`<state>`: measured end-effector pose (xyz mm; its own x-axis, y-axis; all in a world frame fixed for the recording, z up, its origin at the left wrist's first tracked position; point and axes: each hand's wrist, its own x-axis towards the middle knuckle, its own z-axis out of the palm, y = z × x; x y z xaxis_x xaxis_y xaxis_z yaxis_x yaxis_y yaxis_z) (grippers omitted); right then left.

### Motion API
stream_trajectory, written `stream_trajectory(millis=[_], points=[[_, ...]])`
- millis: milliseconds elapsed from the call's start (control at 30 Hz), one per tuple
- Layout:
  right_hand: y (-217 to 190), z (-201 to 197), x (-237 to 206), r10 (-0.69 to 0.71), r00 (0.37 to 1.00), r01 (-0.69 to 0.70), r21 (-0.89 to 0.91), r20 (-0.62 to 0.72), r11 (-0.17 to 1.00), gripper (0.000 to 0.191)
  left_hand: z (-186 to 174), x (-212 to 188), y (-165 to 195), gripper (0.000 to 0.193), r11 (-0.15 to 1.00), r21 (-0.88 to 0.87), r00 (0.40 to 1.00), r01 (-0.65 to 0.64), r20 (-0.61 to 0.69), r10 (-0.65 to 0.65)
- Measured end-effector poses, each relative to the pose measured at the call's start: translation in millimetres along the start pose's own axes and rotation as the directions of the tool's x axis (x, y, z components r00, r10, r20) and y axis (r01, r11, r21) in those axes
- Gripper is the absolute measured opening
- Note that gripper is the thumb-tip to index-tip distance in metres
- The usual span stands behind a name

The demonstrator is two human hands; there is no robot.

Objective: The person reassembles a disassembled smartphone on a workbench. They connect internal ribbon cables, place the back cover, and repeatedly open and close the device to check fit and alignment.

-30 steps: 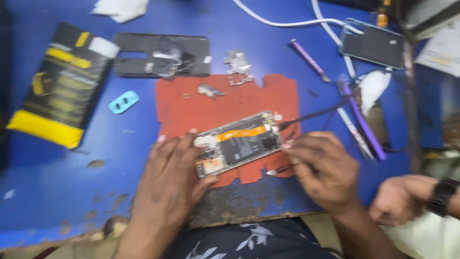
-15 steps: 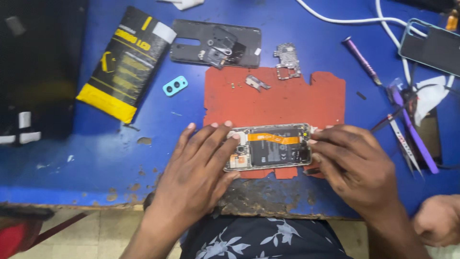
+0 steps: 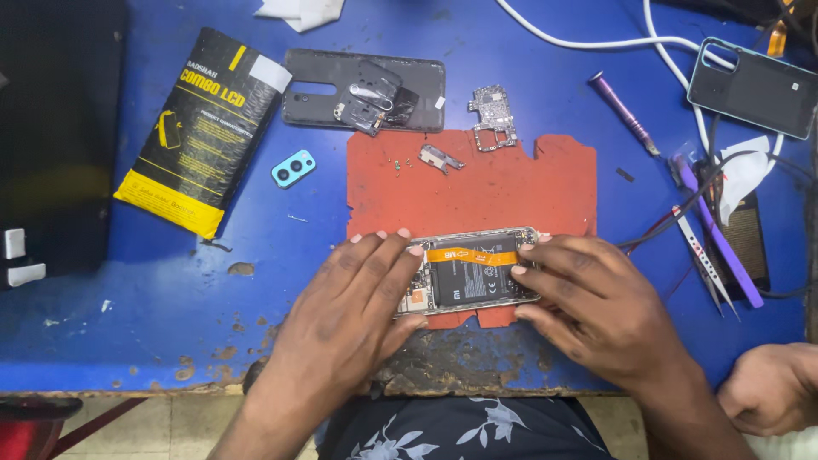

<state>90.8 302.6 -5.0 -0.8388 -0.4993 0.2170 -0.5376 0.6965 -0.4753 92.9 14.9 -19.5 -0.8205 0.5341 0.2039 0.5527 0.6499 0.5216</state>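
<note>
An opened phone (image 3: 473, 277) with its back removed lies flat on the near edge of a red mat (image 3: 477, 183), showing a black battery (image 3: 481, 285) crossed by an orange ribbon cable (image 3: 473, 255). The left hand (image 3: 358, 311) rests palm down over the phone's left end, fingers spread and fingertips touching the frame, pressing on it rather than gripping it. The right hand (image 3: 596, 307) covers the phone's right end, its fingers lying along the far and near edges of the frame as if pinching it lightly. The mat sits on a worn blue table (image 3: 170, 290). On the far part of the mat lie a small metal bracket (image 3: 440, 158) and, at its far edge, a small circuit board (image 3: 493, 113). Just beyond the mat is a dark phone back cover (image 3: 324, 85) with loose parts resting on it. To the left of the mat sit a small light blue camera ring (image 3: 293, 168) and, farther left, a black and yellow packet (image 3: 204, 128). To the right of the mat lie a purple screwdriver (image 3: 620, 111), tweezers (image 3: 703, 268) and a purple plastic pry tool (image 3: 724, 247), close together. At the far right corner rests another dark phone back cover (image 3: 751, 85), with a white cable (image 3: 588, 41) running past it. Another person's hand (image 3: 771, 388) rests at the near right corner, apart from the work.
</note>
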Motion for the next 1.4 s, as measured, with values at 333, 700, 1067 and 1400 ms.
stream_trajectory(millis=[333, 700, 1067, 1400], points=[[-20, -12, 19, -0.119, 0.992, 0.109, -0.193, -0.039, 0.975, 0.041, -2, 11, 8, 0.06, 0.999, -0.036, 0.994, 0.034, -0.098, -0.037], [-16, -30, 21, 0.399, 0.915, -0.333, 0.449, -0.06, 0.829, 0.024, -16, 33, 20, 0.054, 0.469, -0.881, 0.928, -0.058, -0.221, -0.3], [-25, -30, 15, 0.555, 0.81, -0.535, 0.626, 0.189, 0.568, 0.037, 17, 43, 40, 0.031, 0.136, -0.985, 0.812, 0.106, 0.007, -0.584], [-23, -28, 13, 0.3, 0.952, -0.287, 0.516, 0.06, 0.807, 0.047, 24, 34, 39, 0.03, 0.228, -0.965, 0.812, 0.13, -0.028, -0.583]])
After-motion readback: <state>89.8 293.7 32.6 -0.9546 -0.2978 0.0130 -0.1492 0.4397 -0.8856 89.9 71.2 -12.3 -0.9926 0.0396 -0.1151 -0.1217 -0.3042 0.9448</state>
